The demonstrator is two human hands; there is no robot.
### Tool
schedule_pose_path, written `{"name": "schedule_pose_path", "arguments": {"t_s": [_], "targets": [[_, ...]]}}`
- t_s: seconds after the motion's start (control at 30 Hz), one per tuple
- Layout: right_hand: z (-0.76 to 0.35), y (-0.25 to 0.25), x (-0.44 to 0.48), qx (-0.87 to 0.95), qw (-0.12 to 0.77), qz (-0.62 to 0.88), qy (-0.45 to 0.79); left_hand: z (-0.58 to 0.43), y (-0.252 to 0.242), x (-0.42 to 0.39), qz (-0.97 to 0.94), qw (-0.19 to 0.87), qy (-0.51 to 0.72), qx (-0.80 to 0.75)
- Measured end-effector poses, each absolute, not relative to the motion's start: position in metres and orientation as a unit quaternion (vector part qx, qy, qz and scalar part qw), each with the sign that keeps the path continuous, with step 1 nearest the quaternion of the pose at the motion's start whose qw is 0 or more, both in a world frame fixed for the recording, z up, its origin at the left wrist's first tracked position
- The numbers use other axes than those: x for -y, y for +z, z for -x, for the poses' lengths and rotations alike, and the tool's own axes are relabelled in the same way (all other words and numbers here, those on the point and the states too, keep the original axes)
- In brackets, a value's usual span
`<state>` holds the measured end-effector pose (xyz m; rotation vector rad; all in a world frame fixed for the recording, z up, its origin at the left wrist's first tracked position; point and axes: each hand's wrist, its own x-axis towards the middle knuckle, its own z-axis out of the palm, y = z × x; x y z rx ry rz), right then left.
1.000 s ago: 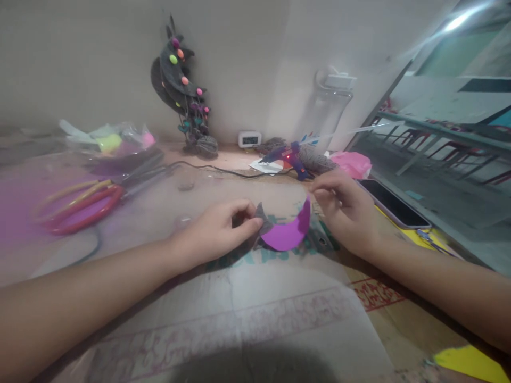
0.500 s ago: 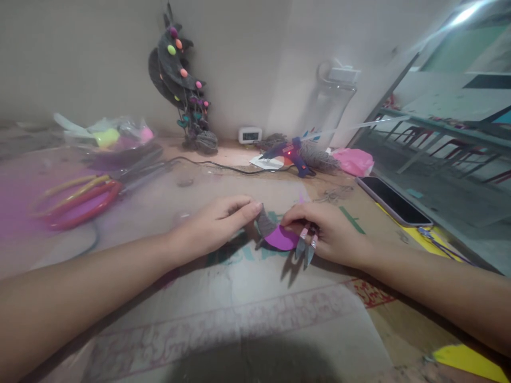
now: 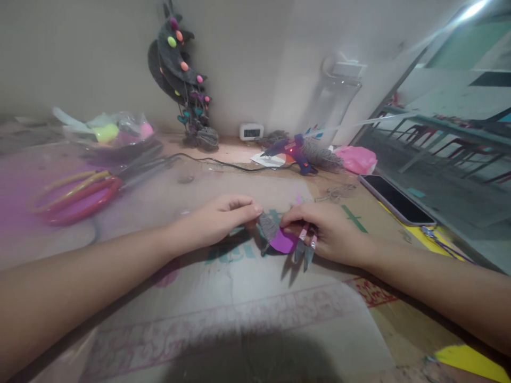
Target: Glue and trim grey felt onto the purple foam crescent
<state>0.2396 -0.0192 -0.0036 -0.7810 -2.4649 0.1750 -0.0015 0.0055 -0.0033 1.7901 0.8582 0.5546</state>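
Observation:
My left hand (image 3: pixel 217 218) pinches a small grey piece (image 3: pixel 268 227) at its tip, fingers closed on it. A purple foam crescent (image 3: pixel 283 242) lies glued against that grey piece on the cardboard work surface (image 3: pixel 247 298). My right hand (image 3: pixel 329 231) rests on the crescent's right side and holds small thread snips (image 3: pixel 305 250), whose blades point toward me.
Red and yellow hoops (image 3: pixel 75 197) lie at the left. A grey decorated craft tree (image 3: pixel 179 80) stands against the wall, a small clock (image 3: pixel 251 131) beside it. A purple glue gun (image 3: pixel 291 151) with its cord, pink plastic (image 3: pixel 357 158), a phone (image 3: pixel 395 199) and a clear bottle (image 3: pixel 337 98) sit right.
My right hand has dropped from above the crescent to rest on it and now holds snips. The purple crescent lies flatter and looks mostly covered. The left hand has stayed put.

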Motion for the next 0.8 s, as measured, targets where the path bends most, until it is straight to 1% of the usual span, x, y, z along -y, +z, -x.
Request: {"name": "schedule_pose_path", "arguments": {"t_s": [0.2, 0.37, 0.53, 0.6, 0.7, 0.8], "targets": [[-0.239, -0.004, 0.019, 0.917, 0.271, 0.284, 0.062, 0.001, -0.003, -0.008, -0.753, 0.513, 0.222, -0.346], [-0.239, -0.005, 0.019, 0.92, 0.265, 0.282, 0.059, 0.001, -0.002, -0.007, -0.743, 0.533, 0.211, -0.346], [-0.24, -0.005, 0.018, 0.921, 0.254, 0.281, 0.09, 0.001, -0.001, -0.006, -0.741, 0.527, 0.226, -0.349], [-0.241, -0.004, 0.018, 0.915, 0.274, 0.282, 0.09, 0.0, -0.001, -0.005, -0.738, 0.522, 0.23, -0.361], [-0.244, 0.001, 0.019, 0.884, 0.317, 0.341, 0.042, -0.001, -0.002, -0.004, -0.738, 0.518, 0.226, -0.368], [-0.246, 0.007, 0.022, 0.872, 0.3, 0.386, 0.024, -0.002, -0.001, -0.002, -0.755, 0.502, 0.219, -0.361]]}}
